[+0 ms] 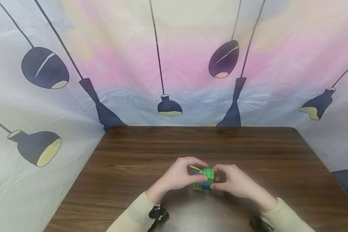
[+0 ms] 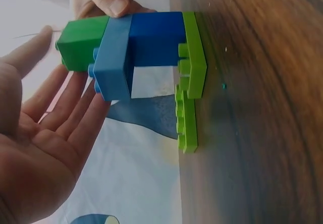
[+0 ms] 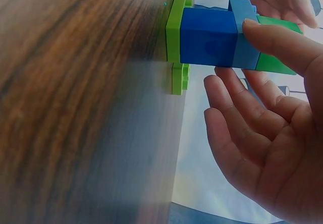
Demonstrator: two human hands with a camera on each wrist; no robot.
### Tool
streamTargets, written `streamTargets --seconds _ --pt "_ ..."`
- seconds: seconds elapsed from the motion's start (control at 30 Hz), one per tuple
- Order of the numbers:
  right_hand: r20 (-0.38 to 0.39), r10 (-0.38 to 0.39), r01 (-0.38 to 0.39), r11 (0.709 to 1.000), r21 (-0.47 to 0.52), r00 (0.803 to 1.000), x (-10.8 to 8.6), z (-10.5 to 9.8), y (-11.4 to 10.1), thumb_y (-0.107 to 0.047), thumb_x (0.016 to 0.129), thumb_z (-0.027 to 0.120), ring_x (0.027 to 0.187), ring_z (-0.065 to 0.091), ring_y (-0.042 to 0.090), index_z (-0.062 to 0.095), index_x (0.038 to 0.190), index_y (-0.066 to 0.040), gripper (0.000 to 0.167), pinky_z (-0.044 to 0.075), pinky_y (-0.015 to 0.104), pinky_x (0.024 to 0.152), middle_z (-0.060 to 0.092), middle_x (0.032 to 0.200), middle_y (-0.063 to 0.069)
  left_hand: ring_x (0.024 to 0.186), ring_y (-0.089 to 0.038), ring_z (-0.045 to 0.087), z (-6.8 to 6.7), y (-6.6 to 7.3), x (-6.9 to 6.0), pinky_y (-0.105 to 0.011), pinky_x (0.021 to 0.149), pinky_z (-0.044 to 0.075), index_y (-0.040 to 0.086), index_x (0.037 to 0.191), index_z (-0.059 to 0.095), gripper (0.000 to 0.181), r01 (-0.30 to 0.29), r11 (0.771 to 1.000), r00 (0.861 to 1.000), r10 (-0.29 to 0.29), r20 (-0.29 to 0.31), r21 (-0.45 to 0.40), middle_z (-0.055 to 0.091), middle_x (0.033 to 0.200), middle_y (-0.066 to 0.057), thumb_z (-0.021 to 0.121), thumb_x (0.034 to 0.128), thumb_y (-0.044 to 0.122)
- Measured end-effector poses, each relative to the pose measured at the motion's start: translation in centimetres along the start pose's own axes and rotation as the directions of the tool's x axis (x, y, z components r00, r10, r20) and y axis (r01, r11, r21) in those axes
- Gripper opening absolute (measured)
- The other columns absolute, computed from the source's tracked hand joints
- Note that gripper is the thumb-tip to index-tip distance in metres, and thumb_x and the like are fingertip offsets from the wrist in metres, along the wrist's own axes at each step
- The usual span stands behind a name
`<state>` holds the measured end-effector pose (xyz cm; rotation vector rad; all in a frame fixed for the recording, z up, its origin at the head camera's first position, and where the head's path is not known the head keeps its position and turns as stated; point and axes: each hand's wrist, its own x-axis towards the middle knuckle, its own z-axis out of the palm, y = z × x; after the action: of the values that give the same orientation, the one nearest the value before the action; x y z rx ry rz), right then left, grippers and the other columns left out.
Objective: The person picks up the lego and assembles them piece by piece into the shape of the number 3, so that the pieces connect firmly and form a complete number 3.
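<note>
A small stack of toy building bricks stands on the table between both hands. Flat lime-green plates (image 2: 194, 57) form its base. On them sits a dark blue brick (image 3: 207, 36), then a light blue brick (image 2: 115, 57) that juts out sideways, with a green brick (image 1: 208, 174) on top. My right hand (image 1: 239, 180) holds the stack at its right side, thumb on the light blue brick and fingers partly hidden behind. Around the upper left side is my left hand (image 1: 178, 174), its fingers (image 2: 81, 103) extended behind the green and light blue bricks, thumb held apart.
The bricks stand on a dark wood-grain table (image 1: 133, 145). A fabric backdrop (image 1: 127, 58) printed with hanging lamps surrounds it at the back and sides. Black straps (image 1: 159, 213) hang at both cuffs. A tiny teal speck (image 2: 224, 86) lies on the tabletop.
</note>
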<state>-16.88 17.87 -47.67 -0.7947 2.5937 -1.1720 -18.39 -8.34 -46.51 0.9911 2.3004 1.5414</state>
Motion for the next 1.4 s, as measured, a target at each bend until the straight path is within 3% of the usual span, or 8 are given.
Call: streamTargets --seconds 0.1,0.23,0.47,0.63,0.8,1.03,1.4 --pt "0.003 0.013 -0.013 1.000 -0.007 1.000 0.0 -0.1 -0.1 -0.028 0.087 0.091 0.084 0.065 0.007 0.071 0.107 -0.018 0.029 0.052 0.029 0.070 0.072 0.092 -0.013 0.113 -0.019 0.073 -0.4 -0.3 0.1 -0.038 0.093 0.060 0.013 0.129 0.076 0.033 0.009 1.000 1.000 -0.010 -0.010 -0.007 0.074 0.129 -0.005 0.081 0.0986 0.024" --pt "0.003 0.044 -0.044 0.999 -0.015 0.999 0.0 -0.2 -0.3 -0.027 0.087 0.091 0.085 0.065 0.008 0.072 0.108 -0.017 0.030 0.053 0.029 0.072 0.072 0.094 -0.014 0.108 -0.021 0.075 -1.1 -0.7 0.2 -0.039 0.094 0.059 0.014 0.128 0.076 0.030 0.035 0.999 0.997 -0.034 -0.070 0.007 0.074 0.128 -0.009 0.079 0.1000 0.024" --pt "0.008 0.071 -0.071 0.997 -0.019 0.997 0.0 -0.5 -0.4 -0.027 0.086 0.091 0.087 0.067 0.010 0.072 0.108 -0.017 0.031 0.055 0.030 0.075 0.073 0.096 -0.013 0.116 -0.026 0.071 -1.8 -2.0 0.8 -0.040 0.098 0.057 0.012 0.127 0.077 0.030 0.067 0.990 0.991 -0.051 -0.122 0.127 0.075 0.126 -0.003 0.080 0.0984 0.021" --pt "-0.003 0.074 -0.074 0.997 -0.021 0.997 0.0 -0.5 -0.5 -0.027 0.086 0.091 0.089 0.067 0.011 0.072 0.108 -0.018 0.030 0.054 0.030 0.075 0.072 0.097 -0.014 0.118 -0.028 0.071 -2.1 -2.8 0.9 -0.037 0.097 0.057 0.010 0.129 0.076 0.034 0.130 0.975 0.988 -0.112 -0.106 0.179 0.073 0.128 0.003 0.082 0.0966 0.019" --pt "-0.004 0.056 -0.056 0.998 -0.023 0.998 -0.1 -0.5 -0.5 -0.026 0.086 0.091 0.090 0.068 0.012 0.072 0.108 -0.016 0.031 0.054 0.030 0.076 0.073 0.098 -0.013 0.121 -0.020 0.068 -2.3 -3.1 1.2 -0.043 0.103 0.054 0.011 0.131 0.075 0.037 0.173 0.962 0.984 -0.157 -0.089 0.213 0.073 0.129 0.005 0.084 0.0947 0.017" --pt "-0.004 0.087 -0.087 0.996 -0.034 0.996 0.2 -0.5 -0.4 -0.026 0.087 0.091 0.090 0.067 0.009 0.072 0.107 -0.019 0.029 0.055 0.031 0.077 0.073 0.099 -0.014 0.127 -0.018 0.064 -2.2 -3.4 2.4 -0.048 0.109 0.049 0.013 0.131 0.076 0.040 0.198 0.951 0.980 -0.185 -0.074 0.237 0.073 0.130 0.007 0.085 0.0922 0.013" --pt "0.007 0.051 -0.051 0.999 -0.017 0.999 0.1 -0.1 -0.3 -0.029 0.086 0.092 0.089 0.069 0.007 0.071 0.107 -0.018 0.031 0.055 0.030 0.077 0.073 0.097 -0.014 0.127 -0.018 0.064 -1.2 -3.8 3.6 -0.046 0.109 0.049 0.016 0.129 0.077 0.040 0.253 0.921 0.966 -0.258 -0.023 0.297 0.073 0.130 0.005 0.086 0.0901 0.012"
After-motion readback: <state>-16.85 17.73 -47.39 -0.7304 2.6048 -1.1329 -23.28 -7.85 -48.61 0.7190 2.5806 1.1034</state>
